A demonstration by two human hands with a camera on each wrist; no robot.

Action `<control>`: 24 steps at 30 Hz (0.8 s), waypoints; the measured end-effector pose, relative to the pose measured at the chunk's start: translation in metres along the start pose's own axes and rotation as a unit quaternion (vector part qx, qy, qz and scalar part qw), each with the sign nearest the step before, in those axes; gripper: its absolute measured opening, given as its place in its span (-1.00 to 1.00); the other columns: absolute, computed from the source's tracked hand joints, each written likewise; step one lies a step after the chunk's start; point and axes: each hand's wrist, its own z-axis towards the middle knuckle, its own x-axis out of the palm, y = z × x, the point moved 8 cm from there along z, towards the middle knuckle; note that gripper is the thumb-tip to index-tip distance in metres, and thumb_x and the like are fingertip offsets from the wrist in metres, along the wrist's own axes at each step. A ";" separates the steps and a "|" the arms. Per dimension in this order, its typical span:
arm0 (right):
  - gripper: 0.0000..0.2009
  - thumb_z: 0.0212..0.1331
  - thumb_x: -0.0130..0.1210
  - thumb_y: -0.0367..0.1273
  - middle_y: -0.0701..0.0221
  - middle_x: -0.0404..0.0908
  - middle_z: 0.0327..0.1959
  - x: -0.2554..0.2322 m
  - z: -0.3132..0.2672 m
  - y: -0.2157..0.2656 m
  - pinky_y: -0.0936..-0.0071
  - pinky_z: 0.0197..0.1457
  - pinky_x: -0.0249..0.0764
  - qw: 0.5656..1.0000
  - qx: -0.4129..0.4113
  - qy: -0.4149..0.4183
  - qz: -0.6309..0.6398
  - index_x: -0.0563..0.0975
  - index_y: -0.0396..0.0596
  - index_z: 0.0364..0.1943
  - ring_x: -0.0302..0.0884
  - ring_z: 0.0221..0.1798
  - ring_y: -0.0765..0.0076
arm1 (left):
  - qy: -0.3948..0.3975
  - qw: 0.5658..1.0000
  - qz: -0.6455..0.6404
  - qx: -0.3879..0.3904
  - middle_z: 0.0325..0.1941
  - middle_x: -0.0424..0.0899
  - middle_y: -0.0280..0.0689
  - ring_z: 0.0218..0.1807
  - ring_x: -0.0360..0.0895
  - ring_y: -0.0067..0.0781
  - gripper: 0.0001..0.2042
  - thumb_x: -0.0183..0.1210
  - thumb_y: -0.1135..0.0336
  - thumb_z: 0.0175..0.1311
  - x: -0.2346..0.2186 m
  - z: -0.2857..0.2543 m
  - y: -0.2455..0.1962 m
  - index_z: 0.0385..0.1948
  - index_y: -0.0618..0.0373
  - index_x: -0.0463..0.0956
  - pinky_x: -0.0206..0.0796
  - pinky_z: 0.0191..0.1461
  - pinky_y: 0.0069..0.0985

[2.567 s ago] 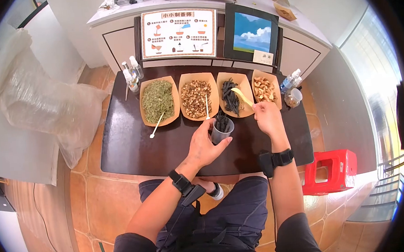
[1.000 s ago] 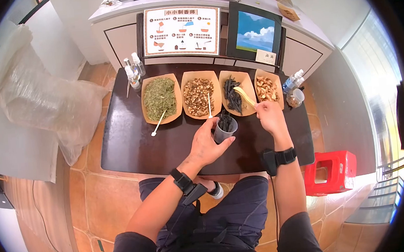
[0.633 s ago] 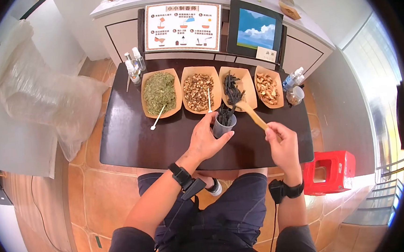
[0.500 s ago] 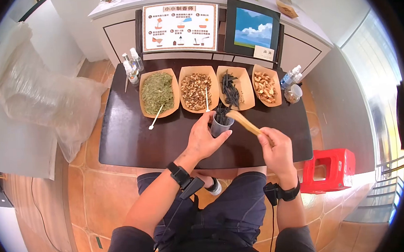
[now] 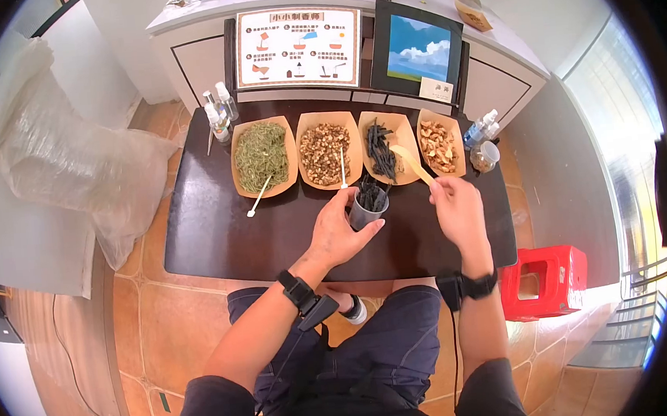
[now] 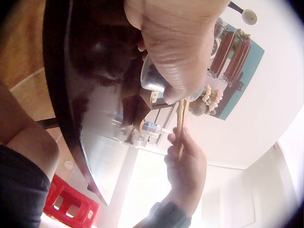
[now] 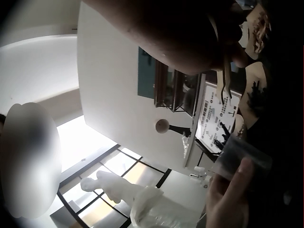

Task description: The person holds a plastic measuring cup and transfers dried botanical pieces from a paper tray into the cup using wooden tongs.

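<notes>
My left hand [image 5: 338, 232] grips a small clear plastic cup [image 5: 360, 219] at the table's middle. Dark, dried strips [image 5: 372, 195] stick up above its rim. In my right hand [image 5: 460, 213] is a pair of wooden tongs [image 5: 415, 165], pinched between thumb and fingers; their two prongs show in the right wrist view. The tong tips overlap the right side of a paper tray [image 5: 401, 127] of the same black strips [image 5: 380, 149]. From the left wrist, the cup [image 6: 153, 78] is partly hidden behind the left hand, with the tongs [image 6: 181, 118] beyond.
Other paper trays hold green dried herb [image 5: 261, 156], brown chopped pieces [image 5: 325, 154] and pale brown slices [image 5: 438, 145]. Thin white spoons [image 5: 259, 197] lean at two trays. Spray bottles [image 5: 219, 119] stand back left; a bottle [image 5: 481, 126] and jar [image 5: 485, 156] stand right. A printed sign [image 5: 297, 48] rises behind.
The tongs went from the black-strip tray to the cup's rim with strips at their tips, then moved back over that tray. The left hand keeps the cup in about the same place.
</notes>
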 end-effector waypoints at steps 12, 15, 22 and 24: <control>-0.74 0.25 0.13 -0.23 0.09 0.70 -0.35 0.058 0.082 -0.012 0.05 -0.06 0.55 0.989 -0.014 -0.007 -0.148 0.67 -0.15 -0.38 0.66 -0.22 -0.12 | 0.002 1.000 -0.012 -0.010 -0.21 0.64 -0.25 -0.42 0.44 -0.52 -0.37 0.49 0.14 0.00 0.000 0.001 0.003 0.07 0.26 0.43 0.34 -0.32 -0.55; -0.76 0.24 0.13 -0.25 0.09 0.69 -0.34 0.061 0.085 -0.012 0.06 -0.07 0.55 0.987 -0.023 -0.003 -0.160 0.67 -0.15 -0.37 0.66 -0.22 -0.12 | -0.008 1.000 0.001 0.004 -0.21 0.64 -0.25 -0.41 0.45 -0.51 -0.37 0.49 0.13 -0.01 -0.001 0.002 0.000 0.07 0.25 0.42 0.35 -0.31 -0.54; -0.78 0.28 0.12 -0.32 0.10 0.70 -0.35 0.036 0.061 -0.024 0.18 -0.13 0.55 0.999 -0.002 -0.023 -0.033 0.63 -0.24 -0.23 0.69 -0.25 0.02 | -0.010 1.000 0.024 0.000 -0.21 0.64 -0.25 -0.41 0.45 -0.50 -0.35 0.49 0.11 -0.01 -0.001 0.002 0.001 0.08 0.26 0.42 0.35 -0.32 -0.53; -0.78 0.31 0.11 -0.34 0.16 0.70 -0.39 0.023 0.040 -0.014 0.29 -0.16 0.54 0.999 -0.004 -0.015 0.028 0.62 -0.26 -0.20 0.69 -0.30 0.18 | -0.014 1.000 0.014 -0.002 -0.22 0.65 -0.25 -0.42 0.46 -0.49 -0.35 0.49 0.10 0.00 -0.001 0.001 0.005 0.09 0.27 0.42 0.35 -0.32 -0.52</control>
